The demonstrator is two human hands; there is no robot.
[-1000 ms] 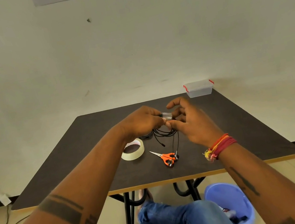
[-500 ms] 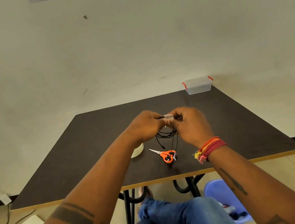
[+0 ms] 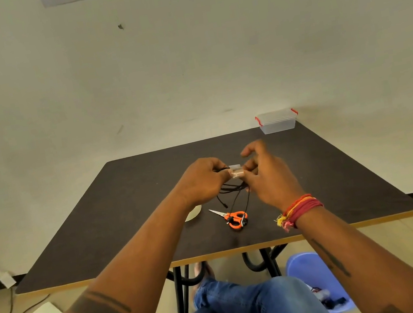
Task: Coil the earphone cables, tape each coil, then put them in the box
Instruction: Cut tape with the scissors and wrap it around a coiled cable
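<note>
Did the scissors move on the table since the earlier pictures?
No. The scissors lie at the same spot on the table, near its front edge; only the camera shifted.

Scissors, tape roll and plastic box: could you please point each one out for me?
scissors (image 3: 234,219), head view, orange handle.
tape roll (image 3: 194,212), head view, visible rim beside the left forearm.
plastic box (image 3: 277,121), head view, front wall.

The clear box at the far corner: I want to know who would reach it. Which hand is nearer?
Right. The right hand is nearer the clear box, which stands beyond it to the right; the left hand is farther left, both holding the earphone cable.
</note>
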